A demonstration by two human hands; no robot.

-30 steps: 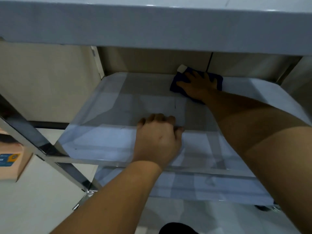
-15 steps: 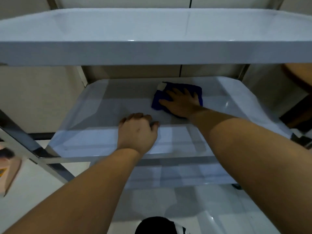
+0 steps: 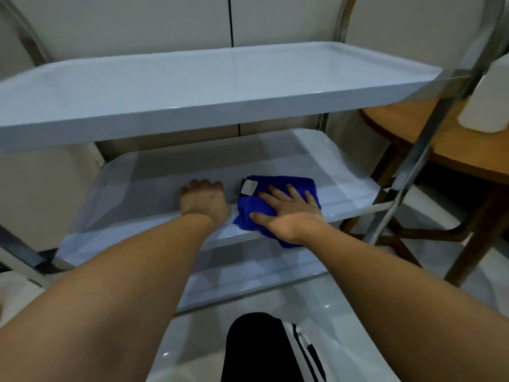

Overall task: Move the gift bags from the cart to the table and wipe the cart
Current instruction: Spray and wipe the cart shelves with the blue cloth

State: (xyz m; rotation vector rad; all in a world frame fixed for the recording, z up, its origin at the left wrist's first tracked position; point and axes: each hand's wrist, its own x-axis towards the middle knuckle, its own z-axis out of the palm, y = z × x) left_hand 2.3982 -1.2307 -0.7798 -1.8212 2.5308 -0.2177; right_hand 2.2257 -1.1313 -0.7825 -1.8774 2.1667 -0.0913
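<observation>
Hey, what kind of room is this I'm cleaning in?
Probably an indoor dining or service area: a steel-framed cart with white shelves, a round wooden table beside it, and a glossy tiled floor.

No text can be read; the white tag [image 3: 249, 187] on the blue cloth [image 3: 278, 199] looks blank.

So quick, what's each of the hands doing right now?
Left hand: fingers curled over the front lip of the middle shelf, gripping it.
Right hand: open, fingers flat, pressing the blue cloth onto that shelf.
</observation>
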